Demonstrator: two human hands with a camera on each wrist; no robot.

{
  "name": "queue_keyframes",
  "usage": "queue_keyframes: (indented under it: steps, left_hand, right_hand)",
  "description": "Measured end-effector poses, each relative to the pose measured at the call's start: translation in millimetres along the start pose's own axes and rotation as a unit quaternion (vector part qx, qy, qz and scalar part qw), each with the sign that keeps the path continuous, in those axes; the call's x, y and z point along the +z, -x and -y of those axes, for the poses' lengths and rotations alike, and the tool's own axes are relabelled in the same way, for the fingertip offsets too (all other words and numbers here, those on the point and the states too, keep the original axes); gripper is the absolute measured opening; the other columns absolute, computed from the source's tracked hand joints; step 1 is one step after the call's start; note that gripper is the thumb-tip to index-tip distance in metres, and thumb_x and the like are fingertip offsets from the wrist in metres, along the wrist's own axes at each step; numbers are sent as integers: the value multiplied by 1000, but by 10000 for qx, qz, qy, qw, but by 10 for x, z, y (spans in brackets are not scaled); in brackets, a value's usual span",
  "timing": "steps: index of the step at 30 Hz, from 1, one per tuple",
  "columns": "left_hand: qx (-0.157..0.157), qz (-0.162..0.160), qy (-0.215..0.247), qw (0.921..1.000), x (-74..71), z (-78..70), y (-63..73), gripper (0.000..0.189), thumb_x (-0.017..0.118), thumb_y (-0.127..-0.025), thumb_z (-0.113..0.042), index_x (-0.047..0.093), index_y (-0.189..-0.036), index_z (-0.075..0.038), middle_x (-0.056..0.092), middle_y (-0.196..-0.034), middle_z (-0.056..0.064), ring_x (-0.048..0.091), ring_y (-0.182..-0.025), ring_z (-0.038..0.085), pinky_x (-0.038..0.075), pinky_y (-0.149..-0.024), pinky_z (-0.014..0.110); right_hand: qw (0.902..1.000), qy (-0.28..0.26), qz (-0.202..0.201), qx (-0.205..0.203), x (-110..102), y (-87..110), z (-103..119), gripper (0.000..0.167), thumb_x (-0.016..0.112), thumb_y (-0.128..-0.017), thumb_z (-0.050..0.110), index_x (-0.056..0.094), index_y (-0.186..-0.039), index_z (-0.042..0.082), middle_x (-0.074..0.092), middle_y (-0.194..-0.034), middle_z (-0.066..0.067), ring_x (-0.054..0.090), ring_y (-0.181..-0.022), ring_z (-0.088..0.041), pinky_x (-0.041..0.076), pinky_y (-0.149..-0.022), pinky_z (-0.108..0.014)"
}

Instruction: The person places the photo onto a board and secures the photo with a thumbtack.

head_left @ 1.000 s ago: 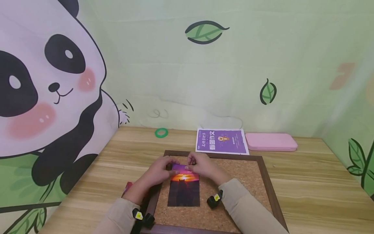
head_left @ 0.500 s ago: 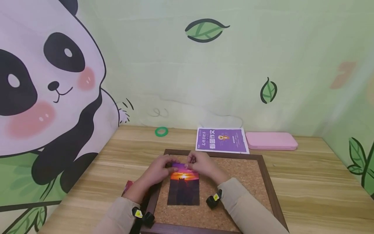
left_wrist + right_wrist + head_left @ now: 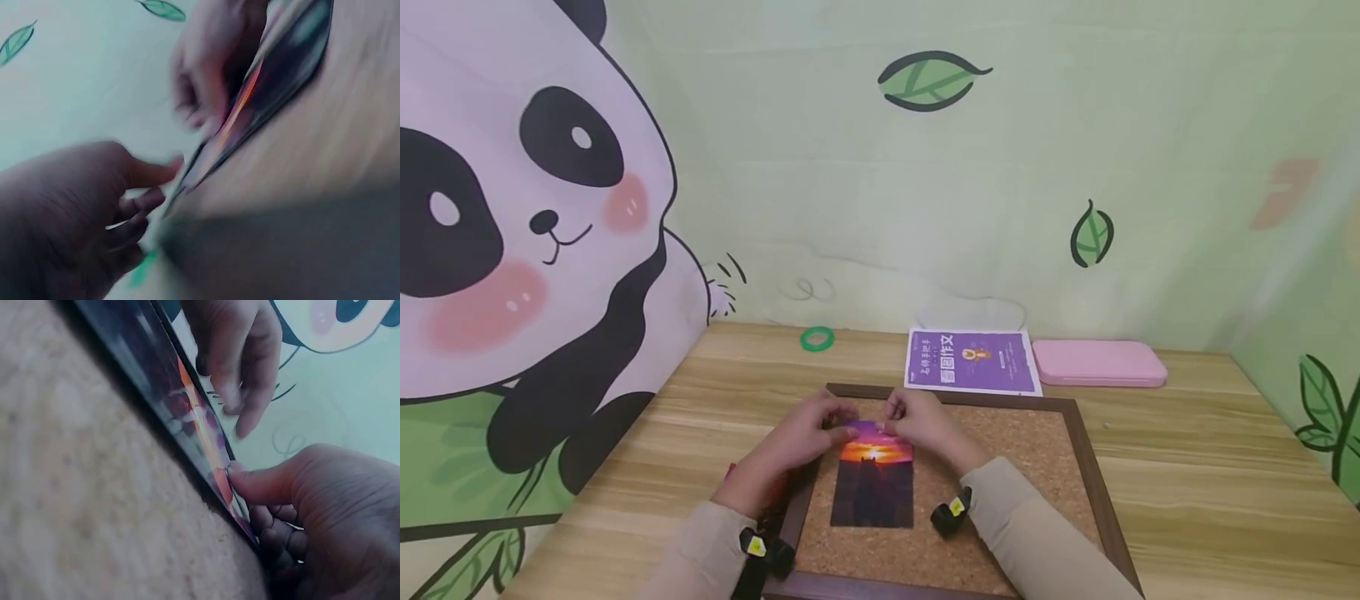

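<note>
Left hand (image 3: 805,429): at the upper left corner of the sunset photo (image 3: 872,492), thumb reaching over it, fingers loosely bent with a gap between thumb and forefinger in its own blurred wrist view.
Right hand (image 3: 921,421): thumb tip on the photo close to the top edge, other fingers curled; whether it pinches anything, I cannot tell.
Backdrop (image 3: 760,150): pale green, spread behind the table, printed with a large panda (image 3: 572,192) on the left and outlined leaves.
Table (image 3: 1195,467): wood-grained top, reaching back to the backdrop.
Cork board (image 3: 1037,442): dark brown frame, lying on the table beneath both hands.
Sleeves (image 3: 1030,517): beige, on both forearms, the right one crossing over the cork.
Booklet (image 3: 973,362): purple cover with a white border, just behind the board's far frame.
Pink case (image 3: 1099,363): rounded, right beside the booklet.
Photo: on the left part of the cork, orange and purple sky toward the far side, dark ground toward the near side.
Wrist cameras (image 3: 951,512): black with a yellow patch, one at each wrist.
Green ring (image 3: 817,338): near the table's back edge, left of the booklet.
</note>
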State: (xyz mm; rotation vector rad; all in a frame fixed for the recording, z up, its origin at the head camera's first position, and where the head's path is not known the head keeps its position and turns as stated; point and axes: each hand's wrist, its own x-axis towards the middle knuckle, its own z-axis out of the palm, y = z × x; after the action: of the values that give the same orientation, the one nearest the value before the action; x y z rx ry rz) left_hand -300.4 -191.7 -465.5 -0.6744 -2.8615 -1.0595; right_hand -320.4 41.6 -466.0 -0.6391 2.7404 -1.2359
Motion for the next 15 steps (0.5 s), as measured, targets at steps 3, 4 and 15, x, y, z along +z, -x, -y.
queue_keyframes:
  steps: [3, 4, 15]
  left_hand:
    - [-312, 383, 202, 9986, -299, 87, 61, 29, 66, -98, -22, 64, -124, -8, 61, -112, 9, 59, -98, 24, 51, -79, 41]
    - [-479, 526, 226, 9972, -420, 127, 104, 33, 67, -98, -22, 60, -126, -6, 60, -116, 13, 58, -102, 28, 51, -81, 43]
    - [-2296, 1702, -541, 9568, -931, 405, 462, 70, 94, -68, -26, 48, -117, -7, 40, -116, 18, 41, -107, 39, 38, -92, 53]
  right_hand:
    - [9999, 118, 16, -87, 16, -17, -54, 16, 76, -89, 18, 63, -86, 11, 60, -76, 1, 55, -71, -15, 47, -68, -31]
    - [9997, 189, 0, -122, 23, -21, -73, 16, 75, -90, 20, 63, -86, 12, 60, -76, 1, 55, -71, -14, 47, -67, -31]
    - [9998, 202, 16, -91, 28, -58, -114, 17, 70, -95, 29, 64, -85, 16, 62, -76, 3, 57, -73, -15, 47, -68, -32]
